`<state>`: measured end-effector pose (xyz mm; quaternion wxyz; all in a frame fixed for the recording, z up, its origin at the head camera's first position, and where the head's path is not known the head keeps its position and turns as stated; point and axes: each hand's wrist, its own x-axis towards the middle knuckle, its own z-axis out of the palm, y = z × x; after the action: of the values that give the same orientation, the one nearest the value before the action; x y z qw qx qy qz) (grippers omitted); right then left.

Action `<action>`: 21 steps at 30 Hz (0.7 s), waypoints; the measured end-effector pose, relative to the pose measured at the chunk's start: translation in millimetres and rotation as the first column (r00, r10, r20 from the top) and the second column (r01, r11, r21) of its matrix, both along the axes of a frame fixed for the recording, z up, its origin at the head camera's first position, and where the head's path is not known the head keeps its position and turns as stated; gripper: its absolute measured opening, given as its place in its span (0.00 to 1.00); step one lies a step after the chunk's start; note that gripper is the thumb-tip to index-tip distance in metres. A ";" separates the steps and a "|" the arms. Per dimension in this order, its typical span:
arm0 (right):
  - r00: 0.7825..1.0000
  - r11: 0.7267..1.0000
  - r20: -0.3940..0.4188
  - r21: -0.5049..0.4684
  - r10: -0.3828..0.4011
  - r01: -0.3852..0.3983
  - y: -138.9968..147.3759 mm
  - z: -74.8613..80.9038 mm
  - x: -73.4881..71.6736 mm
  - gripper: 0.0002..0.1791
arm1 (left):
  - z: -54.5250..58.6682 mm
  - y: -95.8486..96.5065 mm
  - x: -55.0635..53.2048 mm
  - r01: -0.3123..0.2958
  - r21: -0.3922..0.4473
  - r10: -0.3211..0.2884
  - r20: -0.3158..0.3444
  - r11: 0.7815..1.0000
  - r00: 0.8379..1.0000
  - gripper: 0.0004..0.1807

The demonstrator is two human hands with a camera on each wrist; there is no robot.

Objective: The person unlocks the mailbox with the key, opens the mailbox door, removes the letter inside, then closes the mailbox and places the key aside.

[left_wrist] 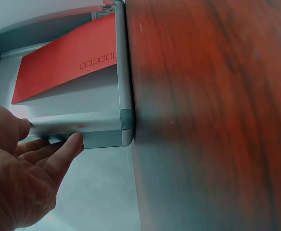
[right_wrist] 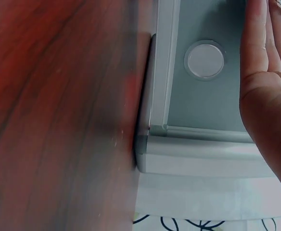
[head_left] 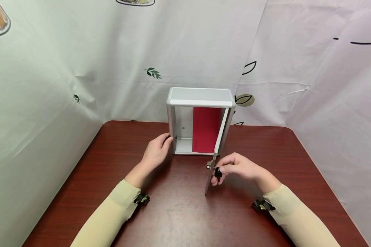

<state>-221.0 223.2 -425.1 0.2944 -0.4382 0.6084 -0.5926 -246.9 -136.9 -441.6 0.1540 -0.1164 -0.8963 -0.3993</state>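
Observation:
A silver metal box [head_left: 201,93] stands upright on the table, its hinged door [head_left: 221,132] swung out toward me on the right side. Inside leans a red envelope [head_left: 204,130]; a row of small squares is printed on it in the left wrist view. My left hand [head_left: 156,151] grips the left side wall, thumb at the front edge and fingers along the outside. With thumb and fingers, my right hand [head_left: 239,166] pinches a black-headed key [head_left: 217,172] at the door's outer face. The lock's metal back [head_left: 209,165] sticks out on the inner face.
The dark red wooden table [head_left: 173,219] reaches back to white printed sheets [head_left: 201,44] hung behind and at both sides. In the right wrist view a round pale disc [right_wrist: 205,60] sits on a grey panel close to the tabletop.

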 end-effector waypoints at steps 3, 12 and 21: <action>1.000 1.000 -0.005 -0.006 -0.010 0.010 4.7 -0.9 1.0 0.14 | -0.5 -0.5 -1.1 -0.002 0.003 0.002 0.012 1.000 1.000 0.22; 1.000 0.999 -0.004 -0.045 -0.003 0.003 17.5 -4.5 0.7 0.15 | -1.3 -1.0 -1.3 0.002 0.007 -0.002 0.016 1.000 1.000 0.22; 1.000 0.998 0.019 -0.059 -0.007 0.008 26.9 -5.2 1.7 0.15 | -0.6 -0.5 -0.8 0.004 0.008 -0.004 0.019 1.000 1.000 0.22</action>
<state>-219.3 250.0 -430.2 0.2846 -0.4389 0.5894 -0.6156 -247.7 -137.4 -442.2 0.1450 -0.1139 -0.8958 -0.4044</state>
